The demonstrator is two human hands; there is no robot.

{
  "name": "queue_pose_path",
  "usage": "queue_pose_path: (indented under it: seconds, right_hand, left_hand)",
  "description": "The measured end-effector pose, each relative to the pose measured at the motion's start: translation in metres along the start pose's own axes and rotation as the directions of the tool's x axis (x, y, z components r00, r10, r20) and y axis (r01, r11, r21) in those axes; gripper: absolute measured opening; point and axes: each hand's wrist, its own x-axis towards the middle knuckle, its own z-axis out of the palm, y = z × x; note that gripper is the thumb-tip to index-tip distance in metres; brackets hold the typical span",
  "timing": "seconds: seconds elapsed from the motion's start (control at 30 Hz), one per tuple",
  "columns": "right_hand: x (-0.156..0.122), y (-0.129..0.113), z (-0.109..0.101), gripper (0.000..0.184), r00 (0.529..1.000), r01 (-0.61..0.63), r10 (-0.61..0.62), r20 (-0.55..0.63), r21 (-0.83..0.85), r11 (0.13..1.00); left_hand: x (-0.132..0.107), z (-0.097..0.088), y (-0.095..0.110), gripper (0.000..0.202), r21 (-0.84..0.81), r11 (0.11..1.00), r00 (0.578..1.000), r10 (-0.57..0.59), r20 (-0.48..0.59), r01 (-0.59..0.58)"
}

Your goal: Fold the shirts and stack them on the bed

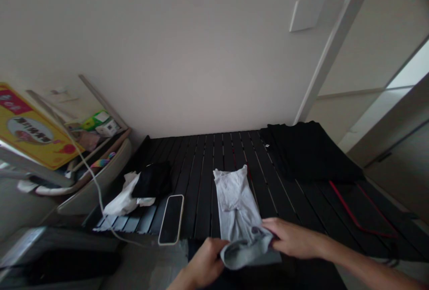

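Note:
A light grey garment [236, 200] lies folded into a long narrow strip on the black slatted table [204, 165]. Its near end is lifted and curled over. My left hand [204, 261] pinches the left corner of that curled end, fingers closed on the cloth. On the right corner, my right hand [293, 237] grips the same end with thumb and fingers closed.
A phone [171, 219] lies face up left of the grey garment. Further left sit a small black folded cloth [152, 179] and a white cloth [122, 198]. Black clothing [308, 151] is piled at the back right, a red hanger [355, 214] in front. Cluttered shelf at left.

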Motion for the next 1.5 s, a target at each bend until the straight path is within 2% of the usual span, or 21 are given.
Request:
queue_pose_path:
  seconds: [0.07, 0.1, 0.13, 0.2, 0.3, 0.33, 0.37, 0.4, 0.47, 0.53, 0.57, 0.63, 0.73, 0.8, 0.97, 1.07, 1.13, 1.2, 1.27, 1.37, 1.5]
  right_hand:
    - [0.018, 0.006, -0.023, 0.018, 0.993, -0.047, 0.055, -0.107, 0.079, 0.996]
    - [0.029, 0.011, -0.033, 0.017, 0.977, -0.073, 0.087, -0.196, 0.079, 0.994]
    - [0.042, 0.016, -0.042, 0.018, 0.948, -0.120, 0.132, -0.291, 0.058, 0.991]
    - [0.067, 0.024, -0.053, 0.024, 0.849, -0.275, 0.231, -0.476, -0.023, 0.961]
    - [0.094, 0.031, -0.041, 0.044, 0.705, -0.436, 0.285, -0.650, -0.079, 0.897]
    - [0.099, 0.033, -0.029, 0.051, 0.676, -0.460, 0.264, -0.687, -0.115, 0.880]
    - [0.103, 0.036, -0.015, 0.056, 0.655, -0.483, 0.231, -0.720, -0.163, 0.861]
    - [0.105, 0.039, 0.000, 0.059, 0.649, -0.495, 0.186, -0.737, -0.224, 0.839]
    - [0.107, 0.048, 0.029, 0.058, 0.672, -0.495, 0.132, -0.728, -0.309, 0.812]
    - [0.107, 0.057, 0.051, 0.055, 0.694, -0.487, 0.116, -0.710, -0.345, 0.802]
    - [0.106, 0.061, 0.057, 0.055, 0.697, -0.488, 0.112, -0.709, -0.353, 0.799]
    - [0.103, 0.066, 0.064, 0.056, 0.676, -0.506, 0.108, -0.729, -0.352, 0.788]
    - [0.097, 0.066, 0.069, 0.060, 0.572, -0.593, 0.140, -0.808, -0.290, 0.751]
    - [0.093, 0.063, 0.074, 0.057, 0.525, -0.637, 0.175, -0.833, -0.248, 0.730]
    - [0.091, 0.054, 0.075, 0.048, 0.584, -0.587, 0.274, -0.764, -0.164, 0.793]
    - [0.089, 0.052, 0.058, 0.048, 0.619, -0.533, 0.305, -0.723, -0.101, 0.840]
    - [0.082, 0.053, 0.042, 0.046, 0.652, -0.487, 0.278, -0.706, -0.109, 0.866]
    - [0.072, 0.056, 0.025, 0.046, 0.658, -0.465, 0.225, -0.719, -0.152, 0.872]
    - [0.057, 0.061, 0.005, 0.047, 0.633, -0.479, 0.163, -0.757, -0.218, 0.850]
    - [0.029, 0.070, -0.035, 0.045, 0.585, -0.549, 0.078, -0.807, -0.323, 0.770]
    - [-0.009, 0.080, -0.107, 0.039, 0.495, -0.686, 0.008, -0.869, -0.385, 0.617]
  left_hand:
    - [0.023, -0.015, -0.004, 0.029, -0.162, 0.980, 0.983, -0.136, -0.122, 0.115]
    - [0.038, -0.022, -0.009, 0.030, -0.208, 0.967, 0.960, -0.192, -0.206, 0.148]
    - [0.056, -0.030, -0.015, 0.032, -0.234, 0.957, 0.927, -0.237, -0.291, 0.172]
    - [0.090, -0.041, -0.026, 0.029, -0.221, 0.953, 0.851, -0.288, -0.439, 0.209]
    - [0.125, -0.038, -0.037, 0.054, -0.086, 0.920, 0.695, -0.348, -0.629, 0.382]
    - [0.130, -0.031, -0.038, 0.061, -0.015, 0.896, 0.654, -0.335, -0.678, 0.444]
    - [0.132, -0.021, -0.039, 0.064, 0.065, 0.869, 0.637, -0.307, -0.707, 0.490]
    - [0.132, -0.010, -0.040, 0.062, 0.144, 0.844, 0.647, -0.275, -0.712, 0.517]
    - [0.129, 0.011, -0.042, 0.056, 0.275, 0.808, 0.710, -0.231, -0.666, 0.521]
    - [0.124, 0.027, -0.043, 0.052, 0.346, 0.775, 0.746, -0.229, -0.625, 0.528]
    - [0.122, 0.031, -0.043, 0.053, 0.361, 0.760, 0.746, -0.234, -0.624, 0.540]
    - [0.118, 0.036, -0.041, 0.053, 0.367, 0.725, 0.715, -0.243, -0.656, 0.583]
    - [0.112, 0.039, -0.034, 0.050, 0.329, 0.665, 0.632, -0.281, -0.722, 0.671]
    - [0.106, 0.042, -0.030, 0.046, 0.294, 0.665, 0.618, -0.320, -0.718, 0.686]
    - [0.101, 0.044, -0.025, 0.047, 0.134, 0.806, 0.670, -0.372, -0.642, 0.576]
    - [0.109, 0.041, -0.019, 0.050, 0.048, 0.874, 0.685, -0.343, -0.643, 0.483]
    - [0.118, 0.039, -0.007, 0.052, 0.057, 0.914, 0.716, -0.274, -0.642, 0.401]
    - [0.132, 0.038, 0.010, 0.053, 0.095, 0.942, 0.753, -0.193, -0.629, 0.321]
    - [0.152, 0.038, 0.031, 0.053, 0.125, 0.957, 0.779, -0.134, -0.612, 0.263]
    - [0.193, 0.038, 0.065, 0.053, 0.155, 0.966, 0.794, -0.073, -0.604, 0.207]
    - [0.263, 0.033, 0.107, 0.052, 0.205, 0.977, 0.813, 0.074, -0.577, 0.056]
